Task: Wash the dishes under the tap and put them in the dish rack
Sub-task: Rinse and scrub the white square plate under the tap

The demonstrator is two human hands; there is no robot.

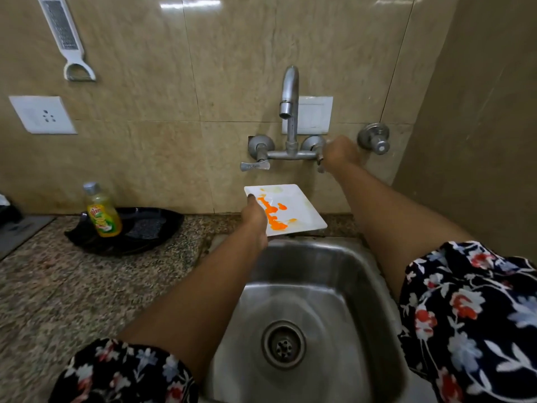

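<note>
My left hand [255, 219] grips the near left edge of a square white plate [299, 209] smeared with orange sauce, holding it over the back rim of the steel sink [343, 274]. The plate sits below the tap spout [289, 94], from which no water runs. My right hand [341, 154] is curled round the tap's right handle [319, 164] on the wall. The left handle [255, 165] is untouched. No dish rack is in view.
A black plate [162, 228] with a scrub pad and a yellow dish soap bottle [103, 212] sits on the granite counter [72, 286] to the left. Another valve [374, 138] is on the wall at right. A grater [64, 36] and a socket [43, 114] are on the wall.
</note>
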